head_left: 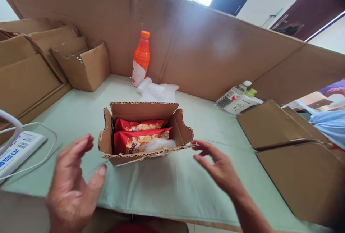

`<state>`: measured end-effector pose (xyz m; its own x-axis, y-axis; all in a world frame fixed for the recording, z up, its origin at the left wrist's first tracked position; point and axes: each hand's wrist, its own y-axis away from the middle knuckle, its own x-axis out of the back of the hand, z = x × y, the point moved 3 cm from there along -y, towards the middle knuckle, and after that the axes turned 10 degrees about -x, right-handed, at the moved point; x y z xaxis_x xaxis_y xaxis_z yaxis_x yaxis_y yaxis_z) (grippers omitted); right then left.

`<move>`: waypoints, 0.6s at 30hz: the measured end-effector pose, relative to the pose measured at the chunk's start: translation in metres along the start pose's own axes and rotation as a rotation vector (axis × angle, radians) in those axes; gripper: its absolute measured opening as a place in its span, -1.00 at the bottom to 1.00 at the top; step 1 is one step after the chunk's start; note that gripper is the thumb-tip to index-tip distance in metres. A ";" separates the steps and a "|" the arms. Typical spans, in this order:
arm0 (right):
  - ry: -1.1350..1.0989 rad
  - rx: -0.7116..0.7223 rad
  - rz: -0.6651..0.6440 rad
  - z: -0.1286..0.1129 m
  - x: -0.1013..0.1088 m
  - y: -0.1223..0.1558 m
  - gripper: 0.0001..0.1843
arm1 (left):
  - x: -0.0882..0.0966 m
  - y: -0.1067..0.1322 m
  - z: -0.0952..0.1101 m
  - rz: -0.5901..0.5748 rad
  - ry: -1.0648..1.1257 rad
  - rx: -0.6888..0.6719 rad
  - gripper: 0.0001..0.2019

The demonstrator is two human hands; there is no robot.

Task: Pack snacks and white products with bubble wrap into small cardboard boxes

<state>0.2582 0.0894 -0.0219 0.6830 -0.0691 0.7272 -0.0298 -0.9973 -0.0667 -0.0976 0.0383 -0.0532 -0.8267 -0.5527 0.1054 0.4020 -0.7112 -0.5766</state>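
An open cardboard box (109, 128) stands on the table in front of me, its flaps raised. Inside it are two red snack bags (122, 142), side by side, and a piece of clear bubble wrap (159, 144) near the front wall. My left hand (74, 179) hovers to the left of the box with thumb and fingers apart, holding nothing. On the other side, my right hand (215, 164) is close to the box's front right corner, fingers spread; whether a fingertip touches the cardboard I cannot tell.
Behind the box are an orange bottle (141, 56) and more bubble wrap (159, 91). A clear bottle (233, 94) and a white bottle (242, 104) lean at the back right. Cardboard boxes (285, 123) flank both sides. A white cable (55, 143) loops at the left over a white-blue package (23, 152).
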 end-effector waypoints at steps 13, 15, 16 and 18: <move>-0.060 -0.142 0.194 0.034 -0.042 0.010 -0.75 | -0.100 0.010 -0.025 -0.493 0.154 0.364 -0.42; -0.024 -0.164 0.295 0.050 -0.032 0.051 -0.81 | -0.106 0.026 -0.024 -0.574 0.156 0.352 -0.50; -0.012 -0.162 0.315 0.057 -0.032 0.072 -0.82 | -0.105 0.034 -0.028 -0.608 0.137 0.351 -0.54; -0.001 -0.154 0.310 0.069 -0.037 0.106 -0.80 | -0.096 0.045 -0.043 -0.621 0.030 0.351 -0.57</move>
<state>0.2798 -0.0121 -0.1032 0.6246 -0.3692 0.6881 -0.3455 -0.9209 -0.1805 -0.0170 0.0779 -0.1244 -0.9525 0.0082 0.3043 -0.0477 -0.9913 -0.1225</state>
